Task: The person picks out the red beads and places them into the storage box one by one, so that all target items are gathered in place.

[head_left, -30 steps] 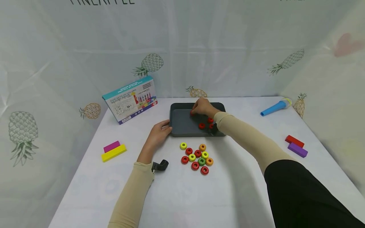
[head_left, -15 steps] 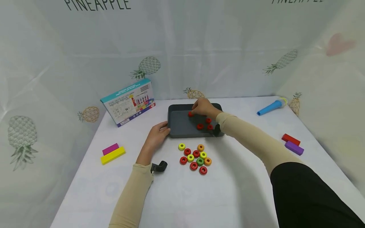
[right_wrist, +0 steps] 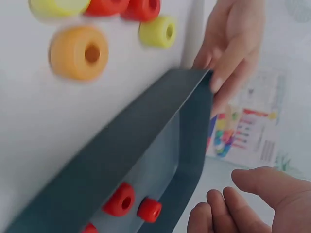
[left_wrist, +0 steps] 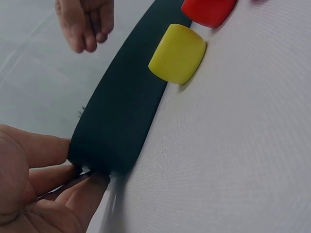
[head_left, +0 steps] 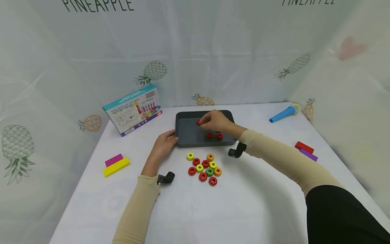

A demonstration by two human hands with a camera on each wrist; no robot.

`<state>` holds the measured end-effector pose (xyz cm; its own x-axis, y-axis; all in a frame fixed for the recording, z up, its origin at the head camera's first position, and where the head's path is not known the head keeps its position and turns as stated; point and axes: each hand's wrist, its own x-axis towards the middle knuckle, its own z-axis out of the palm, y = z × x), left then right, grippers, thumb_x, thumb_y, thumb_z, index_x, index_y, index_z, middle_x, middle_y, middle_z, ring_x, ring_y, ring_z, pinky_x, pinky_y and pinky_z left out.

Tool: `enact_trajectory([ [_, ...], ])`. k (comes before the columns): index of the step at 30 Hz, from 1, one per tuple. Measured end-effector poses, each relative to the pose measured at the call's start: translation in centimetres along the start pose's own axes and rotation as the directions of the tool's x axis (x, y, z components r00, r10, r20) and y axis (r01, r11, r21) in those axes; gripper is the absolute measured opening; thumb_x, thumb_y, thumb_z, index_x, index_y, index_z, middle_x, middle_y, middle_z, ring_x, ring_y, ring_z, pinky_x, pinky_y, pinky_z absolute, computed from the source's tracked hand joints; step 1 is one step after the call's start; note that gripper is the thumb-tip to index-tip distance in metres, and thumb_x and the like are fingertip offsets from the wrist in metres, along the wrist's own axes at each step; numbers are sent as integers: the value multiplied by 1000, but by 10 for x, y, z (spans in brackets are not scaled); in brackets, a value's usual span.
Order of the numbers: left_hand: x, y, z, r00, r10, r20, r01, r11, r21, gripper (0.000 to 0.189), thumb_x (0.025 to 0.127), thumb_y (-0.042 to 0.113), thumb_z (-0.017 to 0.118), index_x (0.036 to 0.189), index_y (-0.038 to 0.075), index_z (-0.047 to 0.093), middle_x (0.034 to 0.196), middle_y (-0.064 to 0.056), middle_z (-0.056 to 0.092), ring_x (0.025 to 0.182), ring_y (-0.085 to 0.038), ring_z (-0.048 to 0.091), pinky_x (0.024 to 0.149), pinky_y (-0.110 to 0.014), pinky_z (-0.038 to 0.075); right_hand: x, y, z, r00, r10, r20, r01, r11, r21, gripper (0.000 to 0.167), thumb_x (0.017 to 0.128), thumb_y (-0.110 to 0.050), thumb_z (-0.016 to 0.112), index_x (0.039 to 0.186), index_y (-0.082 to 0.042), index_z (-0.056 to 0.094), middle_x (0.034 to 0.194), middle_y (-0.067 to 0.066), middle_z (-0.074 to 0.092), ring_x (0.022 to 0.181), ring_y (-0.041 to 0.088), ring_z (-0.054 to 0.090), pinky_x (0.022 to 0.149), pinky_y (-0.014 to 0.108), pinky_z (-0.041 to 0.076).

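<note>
At the left end of the dark grey tray (head_left: 190, 138), my left hand (head_left: 162, 146) grips the rim and corner between thumb and fingers. The left wrist view shows the same hold, with my left hand (left_wrist: 46, 179) on the tray wall (left_wrist: 119, 102). My right hand (head_left: 217, 121) hovers over the tray. In the right wrist view its thumb and fingers (right_wrist: 257, 204) stand apart with nothing between them. Several red beads lie in the tray: one red bead (head_left: 198, 122) by my right fingertips, others (head_left: 209, 135) farther forward, partly hidden by the hand.
In front of the tray lie loose red, yellow (head_left: 190, 156), orange and green beads (head_left: 210, 171). Yellow (head_left: 116, 167) and magenta blocks lie at left, red (head_left: 304, 147) and purple blocks at right. A printed box (head_left: 133, 110) stands back left; a blue cone-shaped item (head_left: 281, 114) lies back right.
My right hand has let go of the red bead at the tray's back and risen slightly, its wrist turning. The bead stays in the tray. My left hand keeps its hold.
</note>
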<state>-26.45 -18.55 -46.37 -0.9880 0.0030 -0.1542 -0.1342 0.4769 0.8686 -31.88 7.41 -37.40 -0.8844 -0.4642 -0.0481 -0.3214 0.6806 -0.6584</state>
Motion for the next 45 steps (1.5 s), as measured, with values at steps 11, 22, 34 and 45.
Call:
enact_trajectory([
  [11,3,-3,-2,999,36,8,-36,999,-15,51,102,27,59,151,17,49,154,-8,52,140,-27,52,120,-49,37,-48,2,17,990,-110,88,104,992,64,25,85,-15,81,108,-5,78,98,4,78,82,13,66,73,23,56],
  [22,2,-1,-1,1000,7,18,-6,1000,-18,51,103,28,58,151,17,48,156,-7,49,142,-27,51,121,-48,37,-87,16,57,974,-179,136,186,982,-41,27,84,-18,81,109,-8,79,105,5,77,83,15,62,69,24,54],
  [34,2,-1,-2,1000,14,25,-13,1000,-24,51,103,28,57,152,18,48,156,-6,49,143,-26,49,122,-49,35,-97,21,75,976,-197,94,203,977,-63,25,83,-15,83,107,-9,80,102,-1,77,88,10,64,76,22,55],
  [45,1,0,-1,1000,5,21,-4,1000,-12,52,103,29,57,152,18,47,157,-6,48,144,-27,48,123,-50,33,-98,21,79,985,-158,76,162,985,-53,24,83,-14,82,107,-9,80,104,0,77,95,11,66,82,26,56],
])
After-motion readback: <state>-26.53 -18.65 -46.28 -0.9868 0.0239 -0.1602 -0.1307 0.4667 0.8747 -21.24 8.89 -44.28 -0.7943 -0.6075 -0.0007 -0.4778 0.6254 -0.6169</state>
